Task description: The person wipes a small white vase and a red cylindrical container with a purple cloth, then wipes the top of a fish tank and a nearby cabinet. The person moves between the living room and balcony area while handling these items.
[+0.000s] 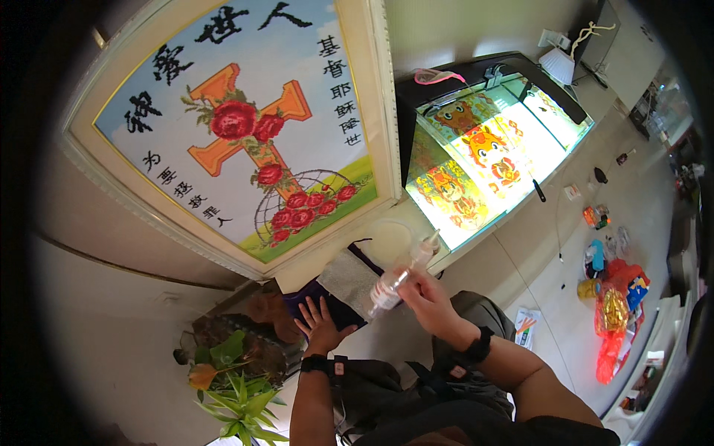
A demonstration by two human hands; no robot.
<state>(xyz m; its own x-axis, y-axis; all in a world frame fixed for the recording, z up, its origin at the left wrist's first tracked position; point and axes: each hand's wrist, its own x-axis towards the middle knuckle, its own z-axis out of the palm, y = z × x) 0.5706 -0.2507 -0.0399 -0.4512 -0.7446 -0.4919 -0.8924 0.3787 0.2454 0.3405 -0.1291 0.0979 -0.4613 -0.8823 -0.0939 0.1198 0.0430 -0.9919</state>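
My right hand (pixel 427 301) grips a clear plastic squeeze bottle (pixel 390 287) with a pointed nozzle, tilted up toward the lit aquarium; the bottle is a little blurred. Fingers spread, my left hand (pixel 323 326) rests flat on a dark purple cloth (pixel 312 292) at the edge of a pale ledge. Beside it lies a grey, glittery cloth or pouch (pixel 348 281), partly behind the bottle. A round, clear lid or dish (pixel 390 240) sits on the ledge just beyond the bottle.
A large framed cross-stitch picture (pixel 240 134) leans at the left. The glass aquarium (pixel 491 161) has cartoon prints, a lamp and a pink-rimmed net (pixel 438 76) on top. Green plants (pixel 245 398) stand lower left. A red plastic bag (pixel 611 340) and small items lie on the floor at right.
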